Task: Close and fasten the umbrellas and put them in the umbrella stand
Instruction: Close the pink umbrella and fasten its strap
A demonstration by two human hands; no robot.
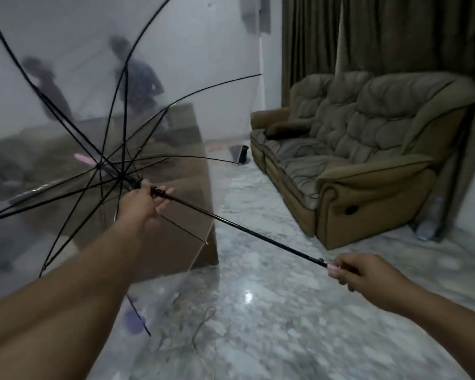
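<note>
From the head camera, the umbrella [99, 149] is held out in the air above the marble floor [272, 311], its long black shaft running from lower right up to upper left, the canopy end pointing away and left toward a brown sofa [368, 149]. It is open: clear canopy, thin black ribs splayed, a pink tip. The left hand [143, 204] curls round the shaft near the rib hub. The right hand [359, 272] grips the pale pink handle end.
</note>
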